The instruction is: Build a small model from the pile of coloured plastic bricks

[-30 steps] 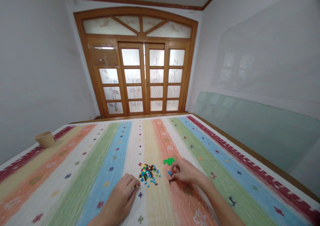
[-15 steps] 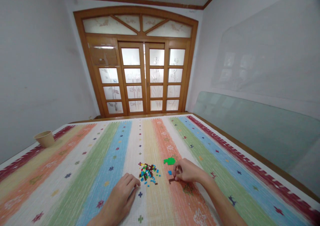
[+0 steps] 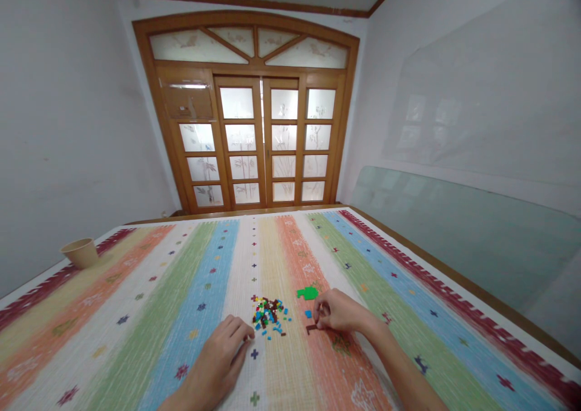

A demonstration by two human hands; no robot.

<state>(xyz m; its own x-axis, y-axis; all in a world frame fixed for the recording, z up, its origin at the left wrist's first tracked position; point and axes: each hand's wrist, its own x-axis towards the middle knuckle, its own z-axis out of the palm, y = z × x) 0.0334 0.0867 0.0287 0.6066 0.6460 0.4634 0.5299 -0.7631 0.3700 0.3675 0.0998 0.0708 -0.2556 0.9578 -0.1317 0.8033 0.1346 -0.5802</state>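
A small heap of tiny coloured building bricks (image 3: 269, 313) lies on the striped cloth (image 3: 181, 290) in front of me. My left hand (image 3: 222, 356) rests flat on the cloth just left of the heap, fingers loosely curled and holding nothing. My right hand (image 3: 338, 311) is to the right of the heap, its fingers pinched together on a small dark brown piece (image 3: 311, 327) that touches the cloth. A flat green piece (image 3: 307, 292) lies just beyond that hand, and a single blue brick (image 3: 308, 313) sits beside its fingertips.
A tan paper cup (image 3: 80, 252) stands at the far left edge of the table. A glass sheet (image 3: 454, 229) leans against the right wall. Wooden glazed doors (image 3: 258, 144) stand behind the table's far end.
My right hand has shifted slightly toward me and closed its pinch over the brown piece. The left hand has stayed in place.
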